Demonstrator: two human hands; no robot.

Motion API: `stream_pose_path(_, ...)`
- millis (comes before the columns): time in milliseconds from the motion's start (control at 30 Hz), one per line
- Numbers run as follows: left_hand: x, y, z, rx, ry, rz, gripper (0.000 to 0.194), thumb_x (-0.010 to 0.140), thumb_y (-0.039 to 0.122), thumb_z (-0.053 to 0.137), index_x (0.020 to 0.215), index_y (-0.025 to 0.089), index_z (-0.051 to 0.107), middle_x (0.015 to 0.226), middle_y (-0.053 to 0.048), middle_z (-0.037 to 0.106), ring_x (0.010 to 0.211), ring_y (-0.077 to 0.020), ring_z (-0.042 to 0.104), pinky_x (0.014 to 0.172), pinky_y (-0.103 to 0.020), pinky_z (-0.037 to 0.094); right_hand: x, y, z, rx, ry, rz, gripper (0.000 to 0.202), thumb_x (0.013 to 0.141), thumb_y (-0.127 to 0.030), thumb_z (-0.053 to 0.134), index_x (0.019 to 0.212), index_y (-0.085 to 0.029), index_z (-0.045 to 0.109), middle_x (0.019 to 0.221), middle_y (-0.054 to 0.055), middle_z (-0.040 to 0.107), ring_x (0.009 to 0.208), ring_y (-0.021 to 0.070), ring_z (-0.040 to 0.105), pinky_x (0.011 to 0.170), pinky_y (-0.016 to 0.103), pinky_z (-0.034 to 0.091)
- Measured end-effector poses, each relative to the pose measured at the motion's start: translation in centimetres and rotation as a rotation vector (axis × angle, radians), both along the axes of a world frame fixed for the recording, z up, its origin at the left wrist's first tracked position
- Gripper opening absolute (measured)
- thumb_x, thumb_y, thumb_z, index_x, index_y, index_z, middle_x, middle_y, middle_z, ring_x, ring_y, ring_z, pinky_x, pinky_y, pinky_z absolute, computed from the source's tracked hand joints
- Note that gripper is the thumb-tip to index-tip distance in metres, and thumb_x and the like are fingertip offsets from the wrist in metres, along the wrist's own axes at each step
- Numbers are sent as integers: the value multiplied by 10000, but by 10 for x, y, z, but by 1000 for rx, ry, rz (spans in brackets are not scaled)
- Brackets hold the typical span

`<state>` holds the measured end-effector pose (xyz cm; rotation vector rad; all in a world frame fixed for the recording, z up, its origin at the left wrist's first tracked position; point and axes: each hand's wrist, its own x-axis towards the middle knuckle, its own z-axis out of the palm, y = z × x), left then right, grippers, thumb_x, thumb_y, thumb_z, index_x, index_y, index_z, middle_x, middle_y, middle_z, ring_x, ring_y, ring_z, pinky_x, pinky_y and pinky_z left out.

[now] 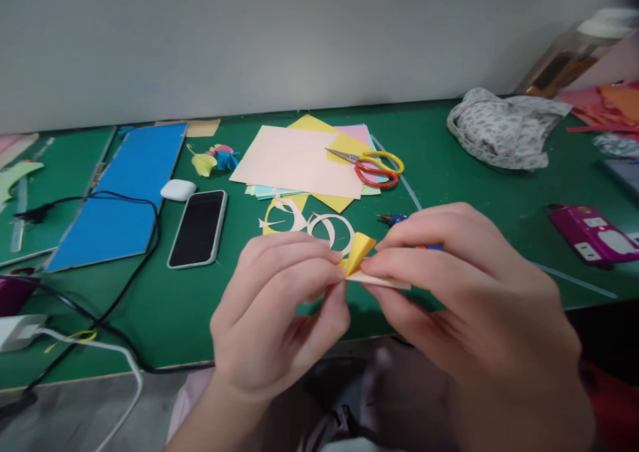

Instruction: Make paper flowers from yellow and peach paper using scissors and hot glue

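Between my two hands, above the table's front edge, is a small folded yellow paper piece [360,251] with a pale pink paper strip [382,281] under it. My left hand [282,302] pinches the left end of the yellow paper between thumb and fingers. From the right, my right hand [464,292] pinches the yellow paper and the pale strip with closed fingertips. Just beyond the hands lie cut pale paper rings [343,219] and scraps. Red and yellow handled scissors [377,169] rest on a stack of coloured paper sheets [294,159].
On the green table [429,126], a phone [198,229], white earphone case [178,190], blue board [124,186] and black cable [158,222] lie left. Small paper petals [204,164] sit behind the phone. Rightward are a patterned cloth [499,129], purple power socket [592,233] and bottle [574,56].
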<state>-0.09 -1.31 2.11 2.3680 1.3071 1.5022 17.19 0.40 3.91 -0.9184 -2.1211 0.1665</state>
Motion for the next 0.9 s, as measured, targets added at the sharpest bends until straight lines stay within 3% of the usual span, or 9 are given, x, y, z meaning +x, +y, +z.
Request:
stream_pose_path(300, -1, 3, -9, 27, -55, -2, 273, 665, 51, 655, 899, 179, 595, 895, -47, 652, 859, -189, 610, 740, -349, 524, 0, 2, 0, 39, 18, -24, 43, 781, -156, 629, 784, -198, 632, 818, 27, 637, 793, 159, 559, 732, 299, 479)
stream_pose_path(900, 4, 0, -8, 55, -35, 24, 264, 656, -1, 630, 855, 165, 580, 847, -40, 642, 834, -182, 615, 733, -346, 529, 0, 2, 0, 24, -23, -17, 80, 772, -136, 622, 777, -216, 618, 807, 14, 641, 770, 161, 563, 697, 309, 475)
